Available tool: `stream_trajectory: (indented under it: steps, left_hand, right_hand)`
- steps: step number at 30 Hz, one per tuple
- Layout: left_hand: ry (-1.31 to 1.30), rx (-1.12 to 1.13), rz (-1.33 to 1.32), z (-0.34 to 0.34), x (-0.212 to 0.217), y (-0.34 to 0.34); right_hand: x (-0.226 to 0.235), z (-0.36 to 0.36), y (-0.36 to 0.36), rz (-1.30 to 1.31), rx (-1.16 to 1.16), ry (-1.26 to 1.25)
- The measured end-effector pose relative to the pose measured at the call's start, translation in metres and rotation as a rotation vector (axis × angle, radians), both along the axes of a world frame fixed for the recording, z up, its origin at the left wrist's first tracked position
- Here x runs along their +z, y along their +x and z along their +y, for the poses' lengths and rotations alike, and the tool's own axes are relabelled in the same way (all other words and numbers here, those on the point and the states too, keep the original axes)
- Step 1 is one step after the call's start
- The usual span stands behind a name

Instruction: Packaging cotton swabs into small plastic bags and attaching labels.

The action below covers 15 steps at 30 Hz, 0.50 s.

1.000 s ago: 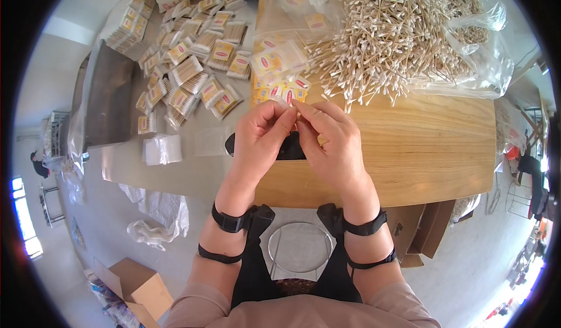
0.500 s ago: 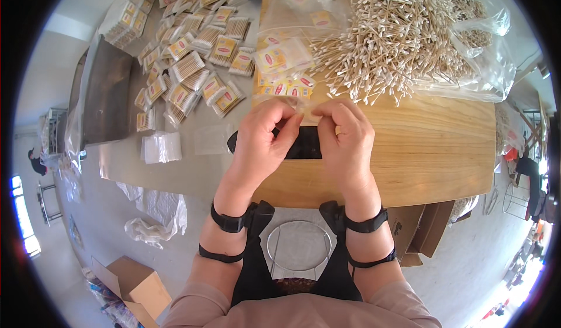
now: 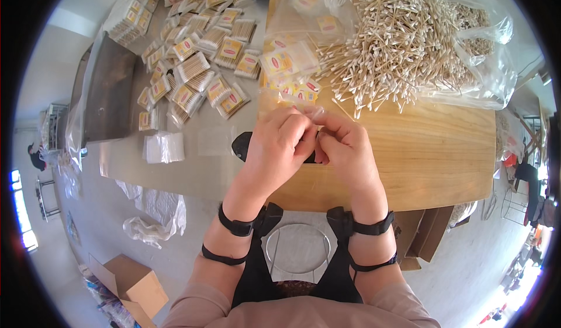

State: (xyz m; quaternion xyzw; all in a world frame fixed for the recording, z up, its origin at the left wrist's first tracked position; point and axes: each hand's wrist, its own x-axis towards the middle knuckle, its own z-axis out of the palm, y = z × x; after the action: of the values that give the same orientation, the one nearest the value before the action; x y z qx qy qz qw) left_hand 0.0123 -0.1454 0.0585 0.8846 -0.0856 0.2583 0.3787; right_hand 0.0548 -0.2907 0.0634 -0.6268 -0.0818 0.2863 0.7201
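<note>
My left hand (image 3: 279, 138) and my right hand (image 3: 349, 141) meet over the near edge of the wooden board, fingers bent and pinching. Between the fingertips a bit of a small clear plastic bag (image 3: 317, 115) shows; most of it is hidden by my fingers. Beneath the hands lies a flat black object (image 3: 241, 146), largely covered. Just beyond them are yellow-and-white printed cards (image 3: 304, 90) and a stack of clear bags with cards (image 3: 286, 61). A large heap of loose cotton swabs (image 3: 403, 47) spreads at the far right.
Many filled swab packs (image 3: 196, 68) are piled on the metal table at the left, near a stack of empty clear bags (image 3: 163, 147). A metal box (image 3: 111, 91) borders the pile. A big clear plastic bag (image 3: 491, 82) lies around the swab heap. Below stands a round stool (image 3: 298, 247).
My hands have come closer together, the left moving right, and their fingers now touch. The clear plastic shifted right with them. The view has moved slightly.
</note>
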Motion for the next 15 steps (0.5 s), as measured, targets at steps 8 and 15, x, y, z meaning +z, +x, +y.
stream_trajectory:
  steps: [8,15]
  left_hand:
    - [0.263,-0.012,-0.004,0.006,0.018,-0.004]
    - [0.308,0.010,0.163,0.024,-0.003,-0.012]
  right_hand:
    - [-0.007,-0.012,0.010,0.146,0.170,0.033]
    - [0.005,-0.002,0.003,0.230,0.258,0.003]
